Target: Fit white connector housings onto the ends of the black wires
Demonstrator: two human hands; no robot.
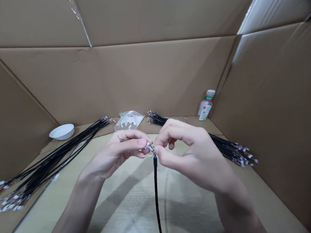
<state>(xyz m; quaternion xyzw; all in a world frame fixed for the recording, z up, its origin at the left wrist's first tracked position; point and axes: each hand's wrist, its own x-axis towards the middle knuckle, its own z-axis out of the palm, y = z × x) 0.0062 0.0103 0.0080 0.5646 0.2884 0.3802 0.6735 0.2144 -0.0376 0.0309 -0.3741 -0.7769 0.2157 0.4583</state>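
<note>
A black cable (157, 199) runs up from the bottom edge to my two hands at the middle of the view. My left hand (122, 149) pinches a small white connector (148, 147) at the cable's top end between thumb and fingers. My right hand (190, 151) is closed in a pinch on the thin wires just beside the connector, thumb and forefinger touching it. Both hands hover above the light wooden table (130, 211).
A bundle of black cables (51, 162) with white ends lies on the left, another bundle (228, 148) on the right behind my right hand. A white bowl (62, 131), a clear bag of white parts (129, 120) and a small bottle (206, 106) stand at the back. Cardboard walls (152, 77) surround the table.
</note>
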